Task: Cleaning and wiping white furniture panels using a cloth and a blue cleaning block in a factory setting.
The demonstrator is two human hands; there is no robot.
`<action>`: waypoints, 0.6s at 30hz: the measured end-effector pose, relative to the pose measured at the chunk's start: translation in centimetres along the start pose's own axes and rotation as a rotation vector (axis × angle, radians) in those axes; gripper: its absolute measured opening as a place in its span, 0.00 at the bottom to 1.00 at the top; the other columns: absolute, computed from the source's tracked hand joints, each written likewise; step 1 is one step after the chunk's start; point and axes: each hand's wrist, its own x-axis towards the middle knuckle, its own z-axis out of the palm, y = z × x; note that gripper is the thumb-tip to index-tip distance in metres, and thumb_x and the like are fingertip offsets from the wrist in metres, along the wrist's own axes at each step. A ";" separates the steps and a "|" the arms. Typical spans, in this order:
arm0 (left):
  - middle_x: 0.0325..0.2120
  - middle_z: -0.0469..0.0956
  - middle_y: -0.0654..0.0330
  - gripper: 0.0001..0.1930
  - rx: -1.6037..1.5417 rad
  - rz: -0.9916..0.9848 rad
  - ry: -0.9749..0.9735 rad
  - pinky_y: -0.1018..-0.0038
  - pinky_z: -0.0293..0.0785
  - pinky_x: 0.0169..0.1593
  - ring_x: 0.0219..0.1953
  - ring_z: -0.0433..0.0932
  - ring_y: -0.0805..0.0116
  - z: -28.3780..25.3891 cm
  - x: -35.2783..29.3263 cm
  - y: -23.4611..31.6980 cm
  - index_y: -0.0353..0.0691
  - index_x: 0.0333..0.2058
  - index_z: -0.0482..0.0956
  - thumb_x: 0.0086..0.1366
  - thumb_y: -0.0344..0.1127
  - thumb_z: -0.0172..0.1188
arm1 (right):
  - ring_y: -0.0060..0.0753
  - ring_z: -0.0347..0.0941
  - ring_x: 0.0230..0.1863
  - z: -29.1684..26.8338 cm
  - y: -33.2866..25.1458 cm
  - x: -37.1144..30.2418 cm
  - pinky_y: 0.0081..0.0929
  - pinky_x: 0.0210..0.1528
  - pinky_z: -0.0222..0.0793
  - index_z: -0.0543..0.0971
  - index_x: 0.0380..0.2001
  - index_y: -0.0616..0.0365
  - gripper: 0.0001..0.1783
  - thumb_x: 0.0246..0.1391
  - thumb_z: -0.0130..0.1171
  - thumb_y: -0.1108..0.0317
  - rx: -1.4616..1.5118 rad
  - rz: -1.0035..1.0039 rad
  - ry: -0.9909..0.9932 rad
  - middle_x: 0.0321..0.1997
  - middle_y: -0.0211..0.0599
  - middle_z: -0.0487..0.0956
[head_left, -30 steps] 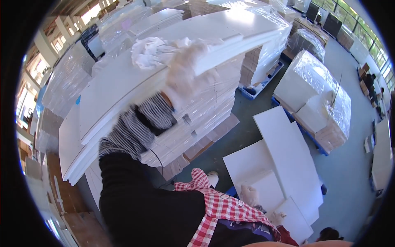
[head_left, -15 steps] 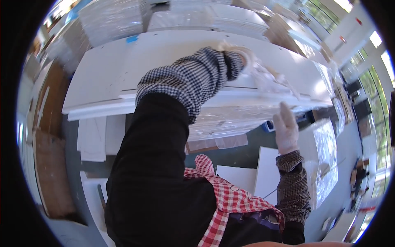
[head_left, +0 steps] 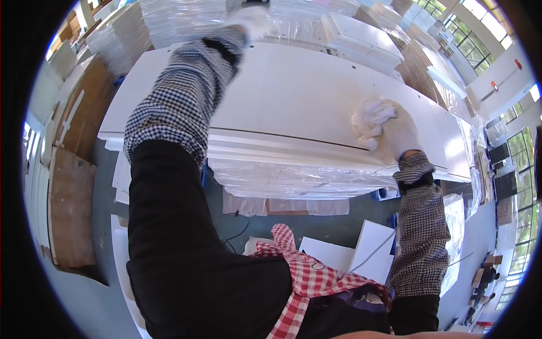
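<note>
A large white panel [head_left: 271,107] lies flat on top of a stack of boards. My right hand [head_left: 402,135], in a white glove, presses a crumpled white cloth [head_left: 374,121] onto the right part of the panel. My left hand [head_left: 251,22] reaches past the panel's far edge, smeared by motion. It is next to a small dark object [head_left: 256,3] at the top of the picture; whether the fingers hold it cannot be seen. Checked sleeve covers show on both forearms.
Film-wrapped stacks [head_left: 180,22] stand behind the panel, with more white boards [head_left: 361,42] at the back right. Brown board sheets [head_left: 70,209] stand at the left. Loose white panels [head_left: 370,246] lie below near my red-checked apron [head_left: 316,277].
My left hand has left the cloth and swung to the far left. My right hand has moved up onto the panel and now has the cloth. The view has shifted a little.
</note>
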 end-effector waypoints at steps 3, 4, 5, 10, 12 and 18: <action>0.64 0.68 0.44 0.30 0.066 -0.273 0.306 0.59 0.64 0.68 0.66 0.68 0.49 3.1 0.0 -8.1 0.43 0.68 0.62 0.69 0.41 0.53 | 0.48 0.71 0.60 2.2 -1.1 -0.6 0.43 0.63 0.64 0.69 0.64 0.53 0.32 0.56 0.58 0.62 -0.336 -0.007 0.020 0.59 0.48 0.74; 0.64 0.67 0.43 0.30 0.103 -0.359 0.303 0.59 0.63 0.68 0.67 0.66 0.49 3.2 0.4 -9.7 0.44 0.69 0.60 0.69 0.39 0.51 | 0.52 0.68 0.64 2.9 -1.8 -0.7 0.48 0.67 0.59 0.68 0.67 0.50 0.35 0.55 0.59 0.59 -0.498 -0.024 0.025 0.64 0.49 0.71; 0.63 0.68 0.44 0.27 0.136 -0.360 0.352 0.56 0.64 0.68 0.66 0.67 0.49 4.0 0.5 -10.6 0.45 0.67 0.63 0.69 0.35 0.48 | 0.52 0.68 0.64 3.2 -2.3 -1.0 0.48 0.67 0.59 0.68 0.67 0.50 0.35 0.55 0.59 0.59 -0.504 -0.022 0.029 0.64 0.49 0.71; 0.67 0.63 0.48 0.27 0.166 -0.298 0.435 0.56 0.59 0.71 0.70 0.62 0.51 6.5 2.3 -17.8 0.51 0.69 0.58 0.72 0.34 0.41 | 0.45 0.57 0.71 4.7 -2.4 -1.0 0.49 0.72 0.46 0.64 0.69 0.46 0.42 0.52 0.63 0.51 -0.684 -0.291 -0.120 0.67 0.41 0.67; 0.67 0.63 0.50 0.27 0.173 -0.300 0.422 0.58 0.57 0.72 0.71 0.59 0.52 6.6 3.6 -17.8 0.53 0.70 0.56 0.73 0.35 0.39 | 0.45 0.58 0.70 4.8 -2.0 -1.0 0.48 0.72 0.47 0.64 0.69 0.46 0.41 0.52 0.63 0.51 -0.689 -0.320 -0.097 0.67 0.41 0.67; 0.61 0.72 0.47 0.22 0.256 -0.375 0.314 0.58 0.64 0.69 0.65 0.69 0.52 6.0 3.7 -17.7 0.46 0.59 0.76 0.72 0.44 0.44 | 0.46 0.59 0.71 5.5 -2.1 -1.9 0.46 0.73 0.48 0.68 0.65 0.47 0.38 0.51 0.66 0.55 -0.462 -0.417 -0.012 0.67 0.41 0.67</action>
